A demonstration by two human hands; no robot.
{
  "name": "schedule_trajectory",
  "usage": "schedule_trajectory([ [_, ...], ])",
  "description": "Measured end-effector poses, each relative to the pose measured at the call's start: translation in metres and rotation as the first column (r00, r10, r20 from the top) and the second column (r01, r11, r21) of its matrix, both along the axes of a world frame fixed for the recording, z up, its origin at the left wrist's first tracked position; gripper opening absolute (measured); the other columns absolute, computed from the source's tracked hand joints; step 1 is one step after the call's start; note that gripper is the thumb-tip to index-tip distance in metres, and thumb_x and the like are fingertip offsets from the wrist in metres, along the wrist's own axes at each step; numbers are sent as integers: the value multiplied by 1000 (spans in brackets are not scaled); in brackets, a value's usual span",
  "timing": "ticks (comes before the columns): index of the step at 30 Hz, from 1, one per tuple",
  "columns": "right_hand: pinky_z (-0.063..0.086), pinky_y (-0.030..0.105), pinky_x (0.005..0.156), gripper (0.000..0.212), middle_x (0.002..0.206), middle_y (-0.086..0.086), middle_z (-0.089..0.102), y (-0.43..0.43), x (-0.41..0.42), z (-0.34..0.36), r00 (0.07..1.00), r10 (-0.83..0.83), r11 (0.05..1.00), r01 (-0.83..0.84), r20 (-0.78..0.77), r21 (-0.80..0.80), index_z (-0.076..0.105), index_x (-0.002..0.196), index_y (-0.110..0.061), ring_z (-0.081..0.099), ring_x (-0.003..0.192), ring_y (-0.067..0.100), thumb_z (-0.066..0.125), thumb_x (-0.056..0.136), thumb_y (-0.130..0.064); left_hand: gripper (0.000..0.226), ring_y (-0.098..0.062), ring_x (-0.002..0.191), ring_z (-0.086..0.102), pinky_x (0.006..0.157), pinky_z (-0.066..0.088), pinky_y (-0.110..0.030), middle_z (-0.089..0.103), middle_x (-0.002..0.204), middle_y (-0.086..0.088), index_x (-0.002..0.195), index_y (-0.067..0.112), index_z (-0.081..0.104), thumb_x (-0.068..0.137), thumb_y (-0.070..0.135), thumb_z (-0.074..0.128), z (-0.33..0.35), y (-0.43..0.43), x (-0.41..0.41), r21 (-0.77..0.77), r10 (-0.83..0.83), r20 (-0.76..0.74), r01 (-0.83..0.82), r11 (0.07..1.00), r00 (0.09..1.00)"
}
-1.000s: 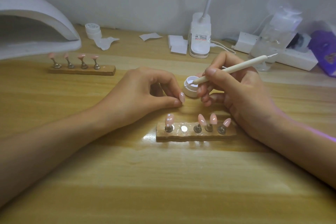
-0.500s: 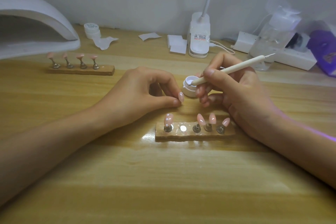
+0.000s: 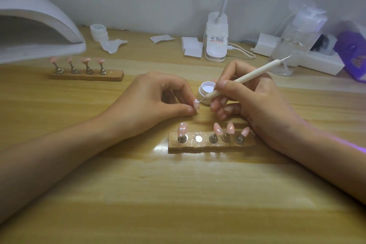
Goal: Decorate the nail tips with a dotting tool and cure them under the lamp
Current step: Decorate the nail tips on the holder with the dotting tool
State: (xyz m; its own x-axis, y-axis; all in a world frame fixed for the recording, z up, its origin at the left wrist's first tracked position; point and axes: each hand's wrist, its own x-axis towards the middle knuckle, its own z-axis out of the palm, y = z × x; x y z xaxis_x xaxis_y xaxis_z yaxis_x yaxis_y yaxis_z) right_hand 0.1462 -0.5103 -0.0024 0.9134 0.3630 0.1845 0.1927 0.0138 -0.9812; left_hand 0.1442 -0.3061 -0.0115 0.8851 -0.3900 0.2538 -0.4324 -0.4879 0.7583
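My left hand (image 3: 150, 101) pinches a pink nail tip (image 3: 196, 104) between thumb and fingers, just above the table. My right hand (image 3: 251, 101) grips a cream dotting tool (image 3: 243, 79) like a pen, and its lower metal point touches the top of that nail tip. A small open white gel pot (image 3: 206, 90) stands right behind the two hands. In front of them lies a wooden holder (image 3: 210, 143) with several pink nail tips on metal stands and one bare magnet spot; its leftmost tip (image 3: 182, 128) carries white dots.
The white curing lamp (image 3: 39, 25) sits at the far left, with a second wooden holder (image 3: 87, 75) of pink tips before it. Along the wall are a closed white jar (image 3: 98, 31), paper wipes (image 3: 192, 46), a desk lamp base (image 3: 215, 37), a pump bottle (image 3: 299, 33) and a power strip (image 3: 316, 61).
The dotting tool's point left the gel pot and came down to the left onto the nail tip held by my left hand. My left hand barely moved.
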Motion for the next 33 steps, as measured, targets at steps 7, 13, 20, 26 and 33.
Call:
schedule_trajectory([
  [7,50,23,52,20,66,10,67,0,0,-1,1000,-7,1000,7,-1,-19,56,72,-16,62,58,18,60,90,-10,16,1,60,57,58,38,-8,69,70,19,73,31,72,77,19,81,0,0,0,-7,-4,-2,4,1000,1000],
  [13,50,22,52,20,65,8,67,0,-1,0,1000,-8,1000,8,0,-23,55,73,-14,62,57,18,59,91,-7,16,1,59,56,58,38,-8,69,70,20,72,32,71,76,20,81,-1,0,1,-8,-7,0,7,1000,1000],
  [20,50,22,52,18,65,9,67,0,-1,0,1000,-6,1000,6,-8,-19,57,72,-16,62,57,18,61,88,-11,13,1,60,57,58,38,-8,68,69,21,73,31,72,76,22,81,0,0,0,8,2,11,-2,1000,1000],
  [26,50,23,52,18,65,9,67,0,-1,1,1000,-1,1000,1,-6,-14,57,70,-18,62,57,18,61,87,-13,13,0,59,57,57,38,-9,69,69,20,73,30,72,76,21,81,0,0,0,1,1,8,-1,1000,1000],
  [33,50,23,51,25,66,10,67,1,-2,2,1000,-3,1000,3,8,27,58,65,-24,62,58,17,60,88,-15,15,0,59,56,57,37,-9,69,70,21,72,32,72,76,21,81,0,0,0,2,-1,3,1,1000,1000],
])
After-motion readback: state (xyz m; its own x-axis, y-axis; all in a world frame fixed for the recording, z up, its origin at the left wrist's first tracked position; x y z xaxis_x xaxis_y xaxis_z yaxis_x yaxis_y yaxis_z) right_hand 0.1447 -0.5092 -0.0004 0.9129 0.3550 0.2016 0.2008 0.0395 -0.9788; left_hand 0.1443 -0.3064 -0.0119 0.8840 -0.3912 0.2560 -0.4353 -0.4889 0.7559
